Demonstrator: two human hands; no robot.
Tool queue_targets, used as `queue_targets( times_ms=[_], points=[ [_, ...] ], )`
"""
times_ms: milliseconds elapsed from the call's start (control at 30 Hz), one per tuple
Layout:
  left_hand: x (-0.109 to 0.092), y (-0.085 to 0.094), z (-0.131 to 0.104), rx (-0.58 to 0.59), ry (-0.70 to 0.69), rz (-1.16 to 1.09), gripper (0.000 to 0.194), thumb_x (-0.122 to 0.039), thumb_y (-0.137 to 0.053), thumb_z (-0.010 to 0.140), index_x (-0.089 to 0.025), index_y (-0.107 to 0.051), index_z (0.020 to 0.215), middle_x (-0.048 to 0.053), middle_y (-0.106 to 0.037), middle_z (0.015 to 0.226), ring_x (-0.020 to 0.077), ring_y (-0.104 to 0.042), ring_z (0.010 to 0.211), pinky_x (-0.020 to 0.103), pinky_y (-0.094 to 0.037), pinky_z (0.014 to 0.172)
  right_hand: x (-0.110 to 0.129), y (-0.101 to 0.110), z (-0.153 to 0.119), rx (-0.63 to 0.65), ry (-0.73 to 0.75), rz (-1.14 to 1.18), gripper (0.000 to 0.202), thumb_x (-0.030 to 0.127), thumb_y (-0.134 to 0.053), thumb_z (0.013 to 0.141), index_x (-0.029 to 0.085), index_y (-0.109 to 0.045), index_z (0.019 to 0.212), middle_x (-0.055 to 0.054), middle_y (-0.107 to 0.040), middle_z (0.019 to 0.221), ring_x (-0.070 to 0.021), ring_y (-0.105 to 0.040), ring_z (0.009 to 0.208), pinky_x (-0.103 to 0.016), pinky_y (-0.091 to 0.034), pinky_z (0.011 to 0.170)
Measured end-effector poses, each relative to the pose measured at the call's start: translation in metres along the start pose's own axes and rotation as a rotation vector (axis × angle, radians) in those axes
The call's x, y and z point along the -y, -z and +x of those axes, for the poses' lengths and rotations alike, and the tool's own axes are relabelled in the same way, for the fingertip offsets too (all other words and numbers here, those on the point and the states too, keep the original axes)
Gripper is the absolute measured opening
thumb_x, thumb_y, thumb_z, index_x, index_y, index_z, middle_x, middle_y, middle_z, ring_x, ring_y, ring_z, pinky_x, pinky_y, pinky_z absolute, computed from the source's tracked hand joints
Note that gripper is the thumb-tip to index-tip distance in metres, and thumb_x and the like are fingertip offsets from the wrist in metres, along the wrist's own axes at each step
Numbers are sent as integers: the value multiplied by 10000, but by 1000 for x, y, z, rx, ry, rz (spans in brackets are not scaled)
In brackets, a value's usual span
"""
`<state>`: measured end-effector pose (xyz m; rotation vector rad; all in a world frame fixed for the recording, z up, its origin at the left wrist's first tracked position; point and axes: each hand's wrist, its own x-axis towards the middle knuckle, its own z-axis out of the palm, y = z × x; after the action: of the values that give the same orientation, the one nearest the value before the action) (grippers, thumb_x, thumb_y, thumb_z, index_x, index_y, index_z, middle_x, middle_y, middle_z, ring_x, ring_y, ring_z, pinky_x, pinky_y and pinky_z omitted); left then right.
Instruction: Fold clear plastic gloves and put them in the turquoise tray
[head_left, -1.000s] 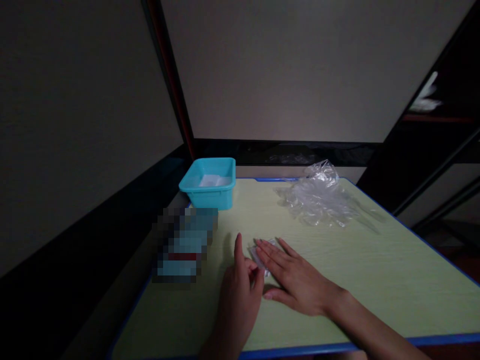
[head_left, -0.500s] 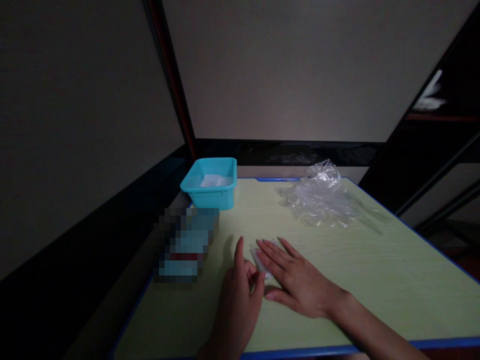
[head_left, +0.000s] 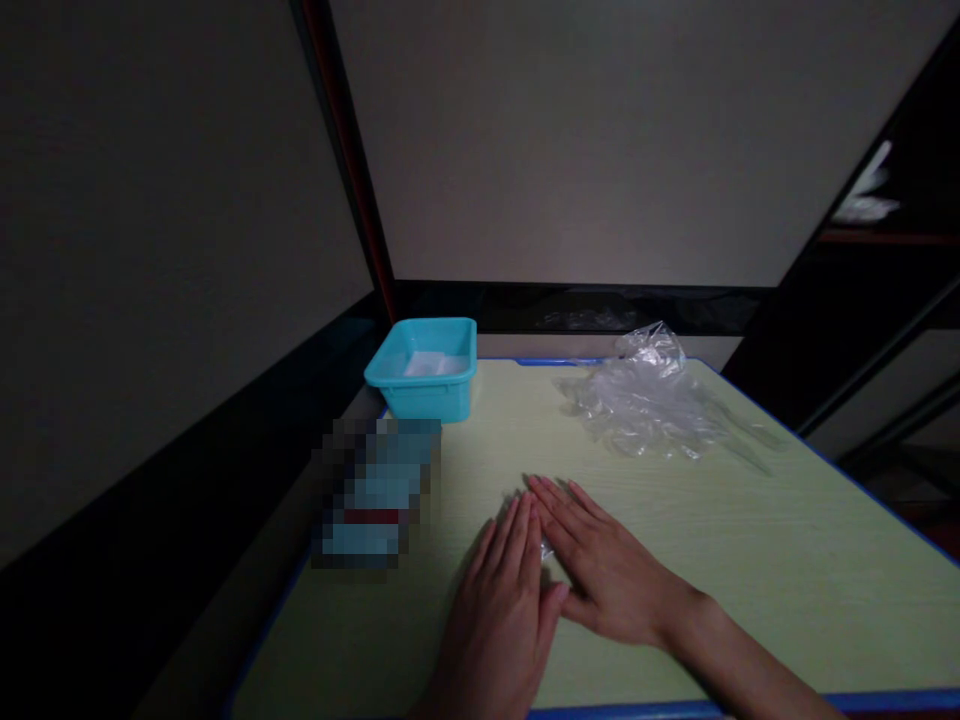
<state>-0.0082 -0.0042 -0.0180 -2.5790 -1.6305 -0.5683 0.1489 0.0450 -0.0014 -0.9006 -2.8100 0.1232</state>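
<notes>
My left hand (head_left: 501,600) lies flat with its fingers stretched forward, its fingertips meeting those of my right hand (head_left: 604,565). The right hand is also flat, palm down, its fingers slightly spread. Beneath the two hands is a small whitish, see-through plastic packet (head_left: 547,548); only a sliver of it shows between them, and the rest is covered. Neither hand is wrapped round anything.
A turquoise plastic basket (head_left: 429,402) with white flat pieces (head_left: 426,363) inside stands at the back left of the pale table (head_left: 750,600). Crumpled clear plastic bags (head_left: 645,395) lie at the back right. A blurred-out bluish object (head_left: 382,490) rests at the left edge.
My left hand has turned from upright, with raised finger and thumb, to palm down beside the right hand, covering more of the packet. The right hand has shifted slightly right.
</notes>
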Motion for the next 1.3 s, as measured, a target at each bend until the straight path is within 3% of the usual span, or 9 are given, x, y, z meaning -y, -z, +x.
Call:
queue_targets(
  times_ms=[233, 500, 967, 1300],
  points=[
    [6, 0, -7, 21, -64, 67, 624, -468, -392, 839, -86, -285, 1320, 158, -272, 1391, 269, -242, 1277, 443, -298, 1004, 0, -4, -3, -58, -11, -26, 747, 538, -381, 830, 82, -160, 1378, -160, -174, 1414, -252, -145, 1305, -426, -152, 1071],
    [7, 3, -8, 72, -56, 71, 676, -484, -424, 815, -74, -262, 1329, 163, -233, 1405, 277, -202, 1289, 453, -273, 1014, 0, -2, -4, 6, -25, -4, 733, 558, -320, 844, 90, -145, 1380, -160, -143, 1419, -247, -110, 1311, -438, -145, 1068],
    [3, 9, -4, 127, -27, 35, 660, -471, -462, 805, -53, -323, 1296, 184, -266, 1385, 289, -230, 1280, 476, -274, 1010, 1, -2, -4, -22, -21, -66, 713, 558, -331, 842, 102, -188, 1373, -165, -204, 1402, -268, -161, 1298, -461, -177, 1052],
    [6, 10, -5, 138, -4, 20, 641, -439, -441, 822, -69, -289, 1322, 153, -202, 1416, 261, -154, 1305, 438, -233, 1038, -2, -3, -8, -8, -94, -104, 680, 533, -283, 867, 77, -201, 1364, -181, -199, 1395, -251, -175, 1297, -519, -179, 1032]
  ],
)
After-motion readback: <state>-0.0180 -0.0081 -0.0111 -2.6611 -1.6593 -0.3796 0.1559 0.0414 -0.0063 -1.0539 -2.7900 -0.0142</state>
